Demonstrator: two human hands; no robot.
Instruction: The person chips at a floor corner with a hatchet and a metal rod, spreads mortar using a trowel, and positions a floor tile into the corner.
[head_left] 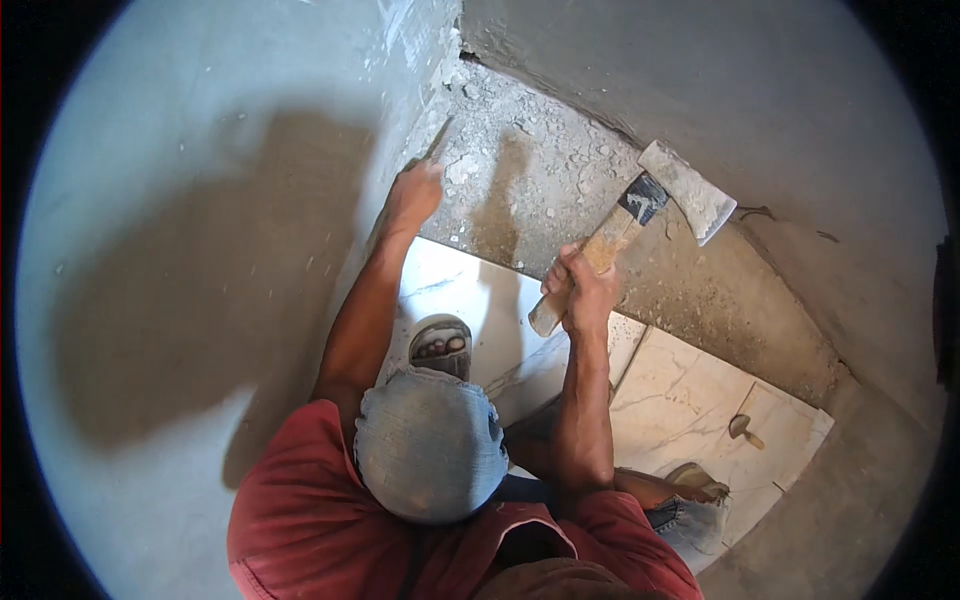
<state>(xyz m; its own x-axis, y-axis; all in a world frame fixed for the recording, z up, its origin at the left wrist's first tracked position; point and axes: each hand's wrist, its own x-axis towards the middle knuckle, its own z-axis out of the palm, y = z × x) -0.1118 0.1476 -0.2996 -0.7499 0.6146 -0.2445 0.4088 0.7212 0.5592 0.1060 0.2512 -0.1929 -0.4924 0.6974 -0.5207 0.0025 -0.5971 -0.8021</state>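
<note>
My left hand (417, 192) grips a thin metal chisel (438, 138), whose far end points at the base of the left wall among pale rubble (470, 130). My right hand (583, 285) is wrapped round the wooden handle of an axe (610, 238) with black tape below its head. The dusty axe head (687, 190) is raised at the upper right, apart from the chisel. Below both hands lie white veined tiles (460, 280), with my sandalled foot (442, 345) on them.
Grey plastered walls (190, 200) meet in a corner at the top. A rough strip of debris-strewn floor (730, 300) runs along the right wall, beside the tiles. A small tool with a short handle (745, 433) lies on the right-hand tiles, near my other sandal (695, 478).
</note>
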